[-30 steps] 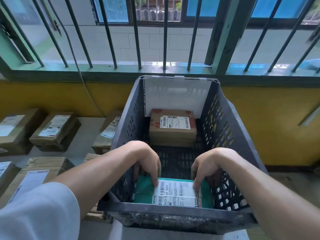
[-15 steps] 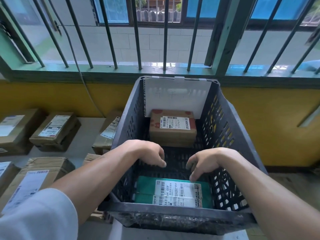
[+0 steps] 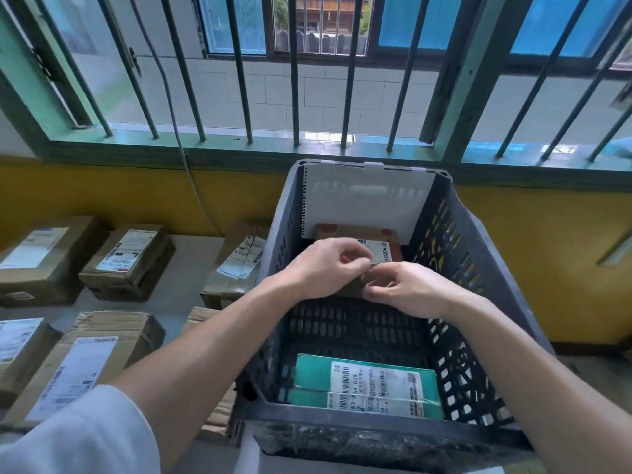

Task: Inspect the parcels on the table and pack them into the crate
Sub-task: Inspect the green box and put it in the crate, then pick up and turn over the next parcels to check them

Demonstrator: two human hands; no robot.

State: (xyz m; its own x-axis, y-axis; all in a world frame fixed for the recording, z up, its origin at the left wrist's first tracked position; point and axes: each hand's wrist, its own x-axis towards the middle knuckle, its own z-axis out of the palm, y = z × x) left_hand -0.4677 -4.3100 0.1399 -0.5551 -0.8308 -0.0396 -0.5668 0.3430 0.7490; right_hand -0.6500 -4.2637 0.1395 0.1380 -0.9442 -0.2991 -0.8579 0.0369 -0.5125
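A dark grey slotted crate [image 3: 478, 268] stands in front of me. A green parcel [image 3: 362, 384] with white barcode labels lies flat on its floor at the near end. A brown cardboard parcel [image 3: 386, 249] with a label lies at the far end, below a white sheet [image 3: 366, 203] taped to the back wall. Both hands reach into the crate to the brown parcel's near edge. My left hand [image 3: 328, 268] curls its fingers over the top edge, and my right hand [image 3: 407, 289] grips the edge beside it. Most of that parcel is hidden by my hands.
Several brown labelled parcels lie on the grey table left of the crate: one against the crate's wall [image 3: 236, 265], two further back [image 3: 126, 261] [image 3: 37, 258], two nearer [image 3: 89, 360] [image 3: 17, 347]. Behind runs a yellow wall under a barred window.
Both hands let go of the green parcel, which stays at the crate's near end, and moved forward to the brown parcel at the far end.
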